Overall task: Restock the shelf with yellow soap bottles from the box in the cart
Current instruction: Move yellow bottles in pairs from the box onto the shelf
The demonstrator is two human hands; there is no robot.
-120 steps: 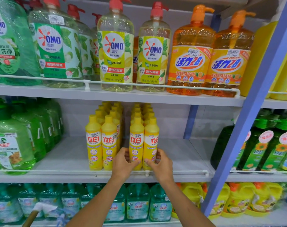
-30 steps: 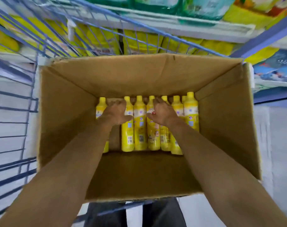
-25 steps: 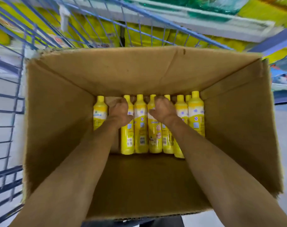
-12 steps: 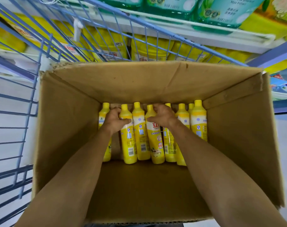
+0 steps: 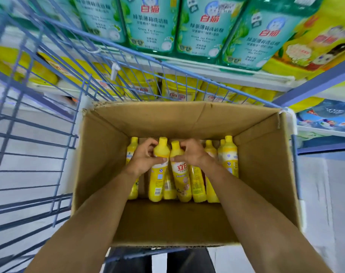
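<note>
An open cardboard box (image 5: 104,154) stands in the blue wire cart (image 5: 39,134). Several yellow soap bottles (image 5: 228,154) stand in a row at its far side. My left hand (image 5: 144,158) grips one yellow bottle (image 5: 157,178) by its shoulder. My right hand (image 5: 189,152) grips a second yellow bottle (image 5: 182,182) right beside it. Both held bottles sit higher than the rest of the row, with their caps close together. One more bottle (image 5: 132,148) stands alone at the left, partly behind my left wrist.
The box's near half shows bare cardboard floor (image 5: 167,219). Beyond the cart, a shelf rail (image 5: 226,72) carries large teal detergent jugs (image 5: 148,22). Yellow refill packs (image 5: 179,89) lie on the shelf below. A blue upright post (image 5: 315,81) rises at the right.
Earlier my hands were at the shelf's yellow bottles. Since then they reached into the box, closed round two bottles and lifted them above the row. The view tilted up toward the shelves.
</note>
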